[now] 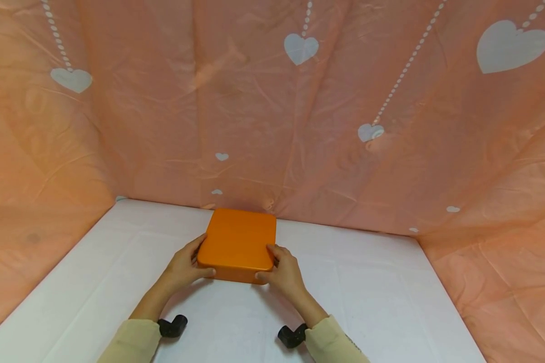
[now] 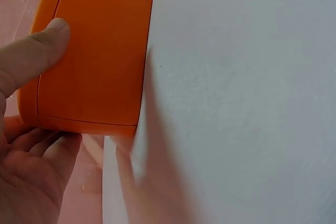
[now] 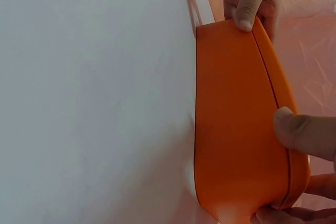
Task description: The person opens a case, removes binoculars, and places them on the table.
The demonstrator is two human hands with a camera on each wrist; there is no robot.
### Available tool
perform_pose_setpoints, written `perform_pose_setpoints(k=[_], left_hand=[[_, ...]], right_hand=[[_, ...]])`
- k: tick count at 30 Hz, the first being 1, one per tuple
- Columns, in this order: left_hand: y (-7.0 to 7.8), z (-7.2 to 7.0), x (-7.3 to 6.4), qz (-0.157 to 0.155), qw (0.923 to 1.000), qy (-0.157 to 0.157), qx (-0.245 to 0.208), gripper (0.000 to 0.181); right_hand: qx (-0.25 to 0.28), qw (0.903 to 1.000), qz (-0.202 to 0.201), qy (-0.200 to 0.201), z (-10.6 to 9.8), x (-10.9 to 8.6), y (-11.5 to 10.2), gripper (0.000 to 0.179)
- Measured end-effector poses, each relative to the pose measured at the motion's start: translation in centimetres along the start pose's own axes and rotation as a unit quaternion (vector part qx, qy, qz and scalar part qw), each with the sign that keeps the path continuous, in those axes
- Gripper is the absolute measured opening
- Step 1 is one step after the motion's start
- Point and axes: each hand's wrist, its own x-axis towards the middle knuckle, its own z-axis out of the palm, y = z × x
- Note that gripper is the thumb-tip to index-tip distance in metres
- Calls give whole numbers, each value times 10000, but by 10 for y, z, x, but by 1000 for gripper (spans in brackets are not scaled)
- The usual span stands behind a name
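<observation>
An orange box point(image 1: 239, 239) with rounded corners sits on the white tabletop, near its far edge. A thin seam below the top marks off its lid, seen in both wrist views. My left hand point(image 1: 185, 262) grips the near left corner, thumb point(image 2: 55, 38) pressed on the front face and fingers along the left side. At the near right corner my right hand point(image 1: 287, 269) holds the box the same way, its thumb point(image 3: 294, 127) lying across the seam. What is inside the box is hidden by the lid.
White cloth covers the tabletop point(image 1: 368, 292). Pink-orange sheets with hearts point(image 1: 163, 126) hang at the back and both sides, the back one close behind the box. A black wrist device point(image 1: 173, 326) shows at the left cuff, another point(image 1: 292, 336) at the right.
</observation>
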Motion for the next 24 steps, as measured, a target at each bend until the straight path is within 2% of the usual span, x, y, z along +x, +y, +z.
perform_pose_setpoints(k=[19,24], left_hand=[[-1,-1,1,118,9999,17,-115,95],[-3,-1,2,85,9998,20,-197,96]], right_hand=[[-361,9993,-46,32,0,0,0,73],[-276,9996,81,-58,0,1,-1,73]])
